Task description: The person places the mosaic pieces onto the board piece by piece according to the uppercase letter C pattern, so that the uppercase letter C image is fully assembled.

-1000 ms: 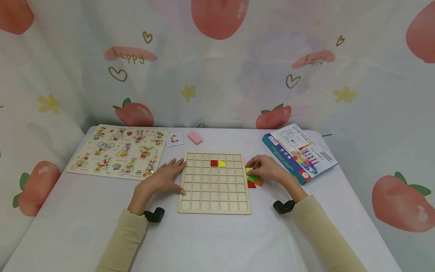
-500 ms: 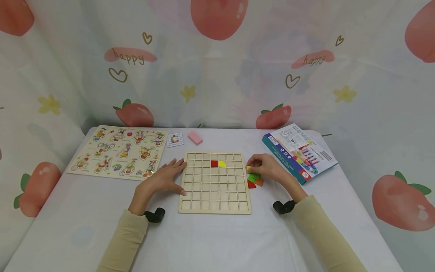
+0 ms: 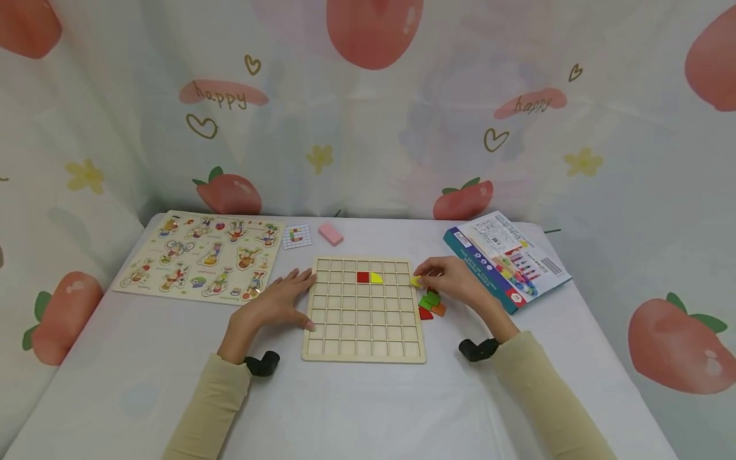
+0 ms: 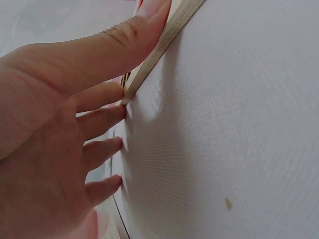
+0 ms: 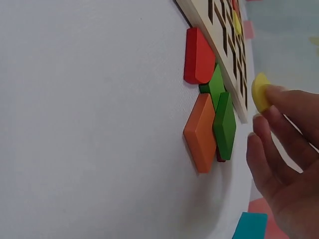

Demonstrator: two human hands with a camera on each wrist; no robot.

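A wooden grid board (image 3: 365, 319) lies on the white table. In its second row sit a red square tile (image 3: 363, 277) and a yellow tile (image 3: 376, 278) with one rounded corner. My left hand (image 3: 276, 300) rests against the board's left edge, fingers spread and thumb on the rim. My right hand (image 3: 451, 279) pinches a yellow tile (image 5: 260, 92) between thumb and fingers, near the board's upper right edge. Just below that hand, beside the board, lies a small pile: a red tile (image 5: 199, 57), an orange tile (image 5: 201, 133) and green tiles (image 5: 225, 125), partly overlapping.
A picture puzzle board (image 3: 201, 255) lies at the left. Behind the grid board are a small pattern card (image 3: 296, 236) and a pink block (image 3: 330, 234). A flat box (image 3: 506, 255) lies at the back right. A printed curtain (image 3: 374, 140) surrounds the table.
My right hand has lifted the yellow tile off the pile and moved it slightly up and left to the board's edge. The left hand stays in place.
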